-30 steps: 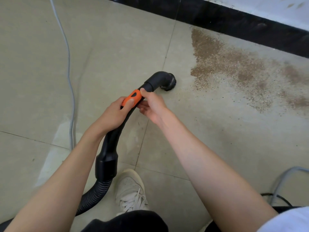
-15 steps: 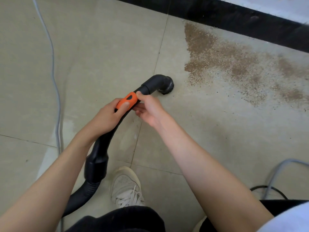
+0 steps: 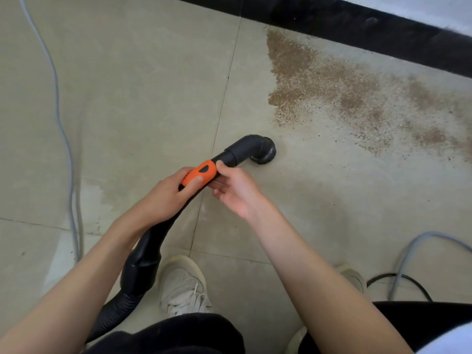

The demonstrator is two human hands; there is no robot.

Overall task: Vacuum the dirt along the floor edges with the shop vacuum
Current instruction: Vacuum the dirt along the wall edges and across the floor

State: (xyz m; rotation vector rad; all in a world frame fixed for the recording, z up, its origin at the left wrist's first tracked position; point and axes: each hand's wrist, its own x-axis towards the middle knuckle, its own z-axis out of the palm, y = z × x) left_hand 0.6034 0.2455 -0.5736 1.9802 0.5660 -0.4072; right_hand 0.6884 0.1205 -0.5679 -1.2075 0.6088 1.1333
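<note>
Now left hand (image 3: 163, 195) grips orange handle (image 3: 200, 172); right hand (image 3: 236, 190) pinches black tube (image 3: 229, 157); nozzle (image 3: 264, 154) short of dirt (image 3: 319, 83).

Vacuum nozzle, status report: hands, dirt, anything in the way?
Left hand grips orange handle; right hand pinches the wand. Nozzle on tile, short of dirt patch by baseboard. Path clear.

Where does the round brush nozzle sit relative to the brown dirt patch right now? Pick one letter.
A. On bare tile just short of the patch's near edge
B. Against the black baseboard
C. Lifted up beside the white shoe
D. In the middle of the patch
A: the brush nozzle rests on bare tile, below and left of the dirt patch, well away from the baseboard.
</note>
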